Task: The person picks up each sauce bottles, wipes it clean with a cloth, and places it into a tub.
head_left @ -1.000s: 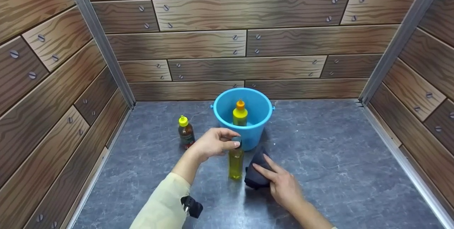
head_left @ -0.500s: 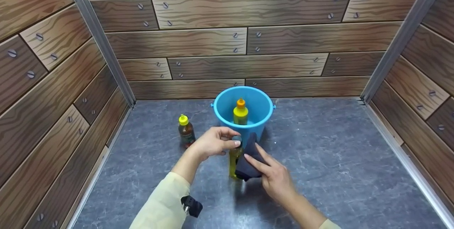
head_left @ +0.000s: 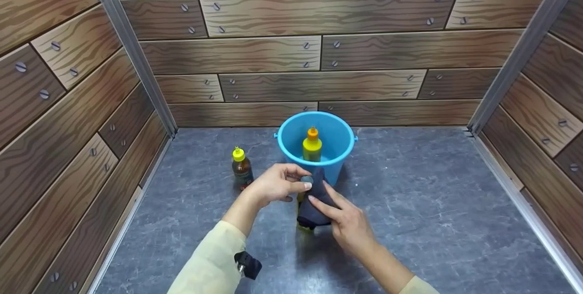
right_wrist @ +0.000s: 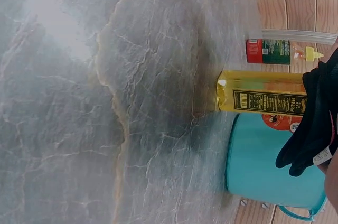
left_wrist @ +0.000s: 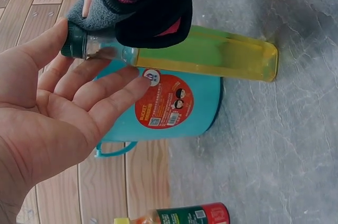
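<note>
My left hand (head_left: pixel 275 184) pinches the dark green cap (left_wrist: pixel 74 39) of a tall clear bottle (left_wrist: pixel 232 55) of yellow liquid. The bottle stands upright in front of the blue bucket (head_left: pixel 332 173), its label facing the right wrist camera. In my right hand (head_left: pixel 357 228) is a dark grey cloth (head_left: pixel 314 212) with black edging and pink trim. The cloth lies against the bottle's upper side and covers much of it in the head view. Index and middle fingers are spread over the cloth; the thumb is hidden there.
Inside the bucket stands a yellow bottle (head_left: pixel 312 148) with an orange nozzle top. Left of the bucket is a brown sauce bottle (head_left: pixel 242 171) with a yellow cap. Wood-patterned walls (head_left: pixel 273 52) enclose the grey marbled tabletop (head_left: pixel 432 203) at the back and sides.
My right hand has brought the cloth leftward from beside the bottle up against it, where it now hides most of the bottle. The left hand keeps its place on the cap.
</note>
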